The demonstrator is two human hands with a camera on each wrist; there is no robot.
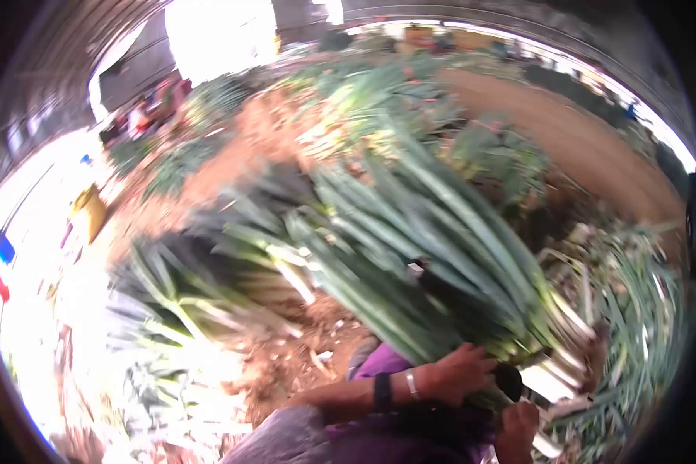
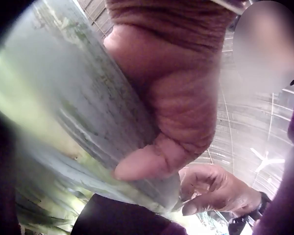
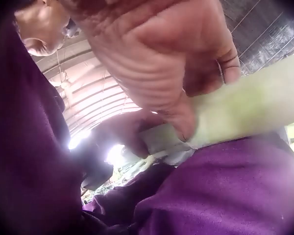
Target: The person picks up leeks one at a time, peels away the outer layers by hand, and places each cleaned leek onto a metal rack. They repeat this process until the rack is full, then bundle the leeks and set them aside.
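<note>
A big bundle of long green leeks [image 1: 433,240] lies across my front, its white ends [image 1: 557,371] pointing right. My left hand [image 1: 460,375] reaches over the top of the bundle and grips it near the white ends. The left wrist view shows this hand [image 2: 176,112] with its thumb pressed into the leaves [image 2: 88,112]. Just below, my right hand [image 1: 518,429] holds the bundle from underneath. In the right wrist view its fingers [image 3: 186,117] curl round a pale green stalk [image 3: 255,103]. A purple sleeve [image 3: 210,191] lies under the stalk.
More leeks lie in heaps on the red-brown earth floor [image 1: 301,363], at left [image 1: 170,294], at right [image 1: 642,309] and further back [image 1: 379,100]. A bright opening [image 1: 216,31] shows at the back, under a curved roof. The head view is blurred.
</note>
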